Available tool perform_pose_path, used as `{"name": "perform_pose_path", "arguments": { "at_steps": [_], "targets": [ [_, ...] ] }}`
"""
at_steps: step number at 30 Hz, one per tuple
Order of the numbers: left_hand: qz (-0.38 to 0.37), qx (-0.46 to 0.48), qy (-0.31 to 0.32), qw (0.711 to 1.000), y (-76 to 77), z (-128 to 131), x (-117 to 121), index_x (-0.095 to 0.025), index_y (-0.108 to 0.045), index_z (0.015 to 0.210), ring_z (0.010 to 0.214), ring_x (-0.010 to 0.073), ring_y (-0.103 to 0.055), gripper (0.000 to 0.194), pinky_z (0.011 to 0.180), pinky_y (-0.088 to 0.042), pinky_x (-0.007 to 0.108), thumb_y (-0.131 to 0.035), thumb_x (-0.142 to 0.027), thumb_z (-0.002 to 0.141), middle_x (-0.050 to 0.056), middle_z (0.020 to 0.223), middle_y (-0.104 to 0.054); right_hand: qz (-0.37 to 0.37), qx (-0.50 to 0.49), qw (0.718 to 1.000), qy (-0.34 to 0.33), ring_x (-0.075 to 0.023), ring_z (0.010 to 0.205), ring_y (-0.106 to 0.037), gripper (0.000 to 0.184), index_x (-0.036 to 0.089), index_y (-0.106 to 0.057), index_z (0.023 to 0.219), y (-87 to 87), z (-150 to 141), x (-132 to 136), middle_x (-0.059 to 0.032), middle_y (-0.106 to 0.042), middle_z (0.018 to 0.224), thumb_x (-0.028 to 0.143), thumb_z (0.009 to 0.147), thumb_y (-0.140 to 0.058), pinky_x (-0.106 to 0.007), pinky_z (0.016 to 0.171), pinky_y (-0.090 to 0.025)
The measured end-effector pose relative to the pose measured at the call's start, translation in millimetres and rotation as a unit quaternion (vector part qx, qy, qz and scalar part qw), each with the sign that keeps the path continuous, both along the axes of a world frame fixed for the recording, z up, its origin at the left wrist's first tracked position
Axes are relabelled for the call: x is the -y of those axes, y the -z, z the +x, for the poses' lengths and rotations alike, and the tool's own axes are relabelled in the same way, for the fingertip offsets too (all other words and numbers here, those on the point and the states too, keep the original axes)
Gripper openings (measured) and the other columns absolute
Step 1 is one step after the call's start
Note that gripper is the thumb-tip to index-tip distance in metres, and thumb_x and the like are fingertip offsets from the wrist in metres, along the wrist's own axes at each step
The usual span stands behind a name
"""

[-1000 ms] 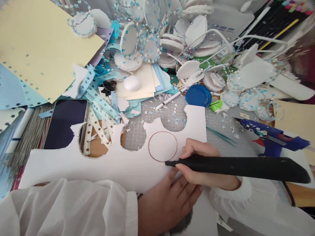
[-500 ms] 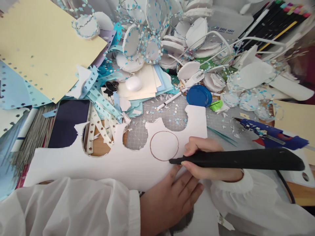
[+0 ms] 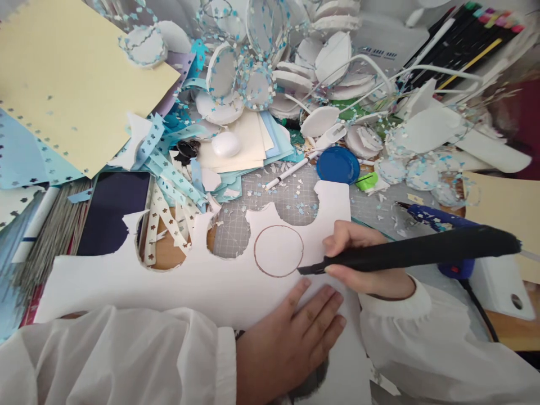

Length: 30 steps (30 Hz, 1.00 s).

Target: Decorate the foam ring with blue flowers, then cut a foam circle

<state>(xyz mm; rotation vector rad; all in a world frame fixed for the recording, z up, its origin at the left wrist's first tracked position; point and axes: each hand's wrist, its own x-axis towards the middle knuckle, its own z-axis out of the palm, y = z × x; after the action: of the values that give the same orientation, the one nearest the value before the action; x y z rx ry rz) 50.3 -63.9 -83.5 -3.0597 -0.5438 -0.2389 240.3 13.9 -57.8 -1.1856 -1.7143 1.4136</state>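
A white foam board (image 3: 169,287) with rough, curved cut-outs along its far edge lies across the middle. On it is a drawn brown circle (image 3: 278,251). My left hand (image 3: 291,343) rests flat on the board, just below the circle, fingers stretched and slightly spread. In my right hand (image 3: 371,259) is a black utility knife (image 3: 422,247), pinched near its blade end. Its dark blade tip is at the circle's lower right edge; I cannot tell how deep it sits in the board. The handle slants up to the right.
Beyond the board lie a blue round lid (image 3: 337,165), a white pen (image 3: 287,172) and paper scraps. White foam discs (image 3: 221,107) with star garlands crowd the back. A blue glue gun (image 3: 439,216) lies right, a dark phone (image 3: 113,214) left, on a grey cutting mat (image 3: 261,191).
The knife's tip has shifted right and slightly up along the circle's lower edge, and its handle tilts higher. My left hand stays flat on the board. The view has drifted slightly.
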Motion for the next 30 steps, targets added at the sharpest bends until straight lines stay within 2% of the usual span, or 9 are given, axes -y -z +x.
{"name": "perform_pose_path", "arguments": {
  "at_steps": [2,6,10,15,24,30],
  "targets": [
    [0.001,0.005,-0.001,1.000,-0.1,0,0,-0.013,-0.041,0.139,0.135,0.0283,-0.039,0.046,0.109,-0.024,0.054,-0.029,-0.028,0.098,0.012,0.146,-0.042,0.001,-0.040,0.999,0.024,-0.0105,0.050,-0.043,0.021,0.024,-0.050,0.073,0.2,3,-2,0.0031,-0.050,0.059,0.034,0.076,-0.068,-0.025,0.045,-0.034],
    [0.000,0.007,-0.003,1.000,-0.2,0,-1,-0.013,-0.041,0.139,0.134,0.0277,-0.040,0.046,0.108,-0.025,0.053,-0.028,-0.027,0.098,0.012,0.146,-0.042,0.006,-0.002,1.000,0.017,-0.0126,0.062,-0.052,0.018,0.023,-0.060,0.083,-1.0,3,-3,-0.0005,-0.059,0.072,0.034,0.074,-0.072,-0.024,0.052,-0.041],
    [0.001,0.005,-0.002,1.000,-0.3,0,-1,-0.013,-0.041,0.140,0.134,0.0276,-0.040,0.046,0.108,-0.026,0.053,-0.028,-0.027,0.098,0.012,0.146,-0.042,0.017,-0.014,0.998,0.053,-0.0124,0.072,-0.059,0.013,0.024,-0.064,0.088,-0.8,-1,-1,-0.0009,-0.064,0.081,0.031,0.078,-0.069,-0.021,0.060,-0.048],
    [-0.001,0.004,-0.001,1.000,-0.7,0,-1,-0.013,-0.040,0.140,0.134,0.0275,-0.040,0.046,0.108,-0.026,0.053,-0.028,-0.028,0.098,0.012,0.146,-0.042,0.022,0.007,0.999,0.045,-0.0112,0.064,-0.059,0.012,0.021,-0.065,0.082,-1.2,-4,0,-0.0005,-0.063,0.073,0.032,0.078,-0.068,-0.020,0.055,-0.048],
    [-0.003,0.008,-0.001,1.000,-0.5,0,-3,-0.013,-0.042,0.139,0.133,0.0277,-0.041,0.045,0.108,-0.026,0.053,-0.028,-0.028,0.098,0.012,0.145,-0.043,0.039,0.041,0.997,0.044,-0.0137,0.066,-0.061,0.010,0.020,-0.062,0.081,-3.3,-9,-1,-0.0026,-0.064,0.073,0.028,0.078,-0.067,-0.023,0.055,-0.050],
    [-0.007,0.009,0.000,1.000,0.2,0,0,-0.012,-0.041,0.139,0.134,0.0282,-0.040,0.046,0.108,-0.024,0.054,-0.027,-0.027,0.098,0.012,0.146,-0.042,0.022,0.073,0.997,0.024,-0.0130,0.061,-0.056,0.014,0.021,-0.059,0.083,-2.3,-10,2,-0.0011,-0.060,0.070,0.028,0.075,-0.068,-0.022,0.047,-0.044]
  ]
}}
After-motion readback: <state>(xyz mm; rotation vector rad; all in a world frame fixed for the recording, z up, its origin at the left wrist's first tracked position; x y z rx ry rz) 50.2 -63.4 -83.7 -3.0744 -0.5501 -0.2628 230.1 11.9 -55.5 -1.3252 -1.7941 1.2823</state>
